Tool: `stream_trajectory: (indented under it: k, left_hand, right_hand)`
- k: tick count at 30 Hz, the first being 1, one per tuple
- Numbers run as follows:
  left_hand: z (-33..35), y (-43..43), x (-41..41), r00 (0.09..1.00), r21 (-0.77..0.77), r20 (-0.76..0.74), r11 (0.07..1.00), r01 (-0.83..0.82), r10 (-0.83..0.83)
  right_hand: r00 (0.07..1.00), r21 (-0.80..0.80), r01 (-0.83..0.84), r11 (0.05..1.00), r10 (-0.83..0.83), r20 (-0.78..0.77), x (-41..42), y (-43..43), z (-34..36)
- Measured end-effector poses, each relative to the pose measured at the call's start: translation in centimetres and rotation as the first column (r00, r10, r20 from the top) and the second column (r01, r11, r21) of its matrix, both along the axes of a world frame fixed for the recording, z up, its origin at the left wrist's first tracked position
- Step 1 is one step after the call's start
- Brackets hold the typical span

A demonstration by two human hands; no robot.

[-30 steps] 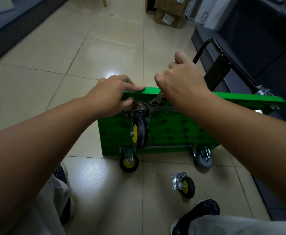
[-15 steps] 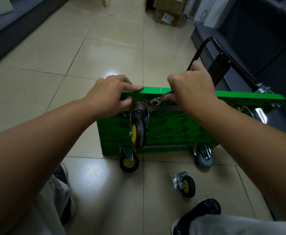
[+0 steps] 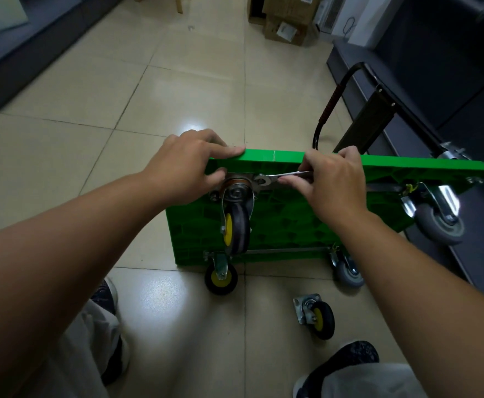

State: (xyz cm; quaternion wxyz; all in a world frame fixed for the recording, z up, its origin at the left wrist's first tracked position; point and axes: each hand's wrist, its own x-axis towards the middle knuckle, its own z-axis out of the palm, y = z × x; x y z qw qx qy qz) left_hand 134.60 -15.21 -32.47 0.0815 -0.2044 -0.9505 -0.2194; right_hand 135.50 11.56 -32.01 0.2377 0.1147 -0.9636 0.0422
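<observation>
Head view: right hand (image 3: 335, 186) pinches wrench (image 3: 288, 174) lying left-right, its head on caster (image 3: 236, 222) bolt leftward; left hand (image 3: 186, 168) grips cart (image 3: 278, 156) edge.

A wrench (image 3: 288, 175) lies level, its ring end seemingly on a bolt (image 3: 261, 181) by the yellow-hubbed caster (image 3: 236, 225) of the green cart (image 3: 292, 222).

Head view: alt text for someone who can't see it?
The right hand holds a wrench at the mount of a yellow-hubbed caster on a green platform trolley stood on edge; the left hand grips its top edge. A loose caster lies on the floor.
</observation>
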Motion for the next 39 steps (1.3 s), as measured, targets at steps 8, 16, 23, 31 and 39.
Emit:
stream_trajectory:
  k: [8,16,23,31,39]
  left_hand:
    - [-0.2,-0.2,-0.3,1.0,-0.003,-0.007,1.0,-0.006,0.006]
    - [0.1,-0.6,-0.5,0.999,-0.029,0.021,0.999,0.044,-0.044]
    - [0.2,-2.4,-0.5,0.994,-0.092,0.078,0.992,0.085,-0.078]
    - [0.0,-2.9,-0.2,0.997,-0.097,0.03,0.992,0.076,-0.074]
    - [-0.1,-3.8,0.0,0.995,-0.058,0.069,0.996,0.071,-0.067]
  right_hand:
    - [0.99,-0.053,-0.022,0.998,0.014,-0.144,0.2,0.1,-1.9]
    - [0.987,0.059,-0.002,0.998,0.011,-0.16,0.0,-0.2,-1.9]
    - [0.991,0.039,0.075,0.996,-0.07,-0.116,1.7,-0.1,1.9]
    - [0.986,0.31,-0.06,0.949,0.104,-0.128,1.4,-8.5,2.5]
    - [0.997,0.467,-0.039,0.884,0.068,-0.044,1.2,-9.3,3.5]
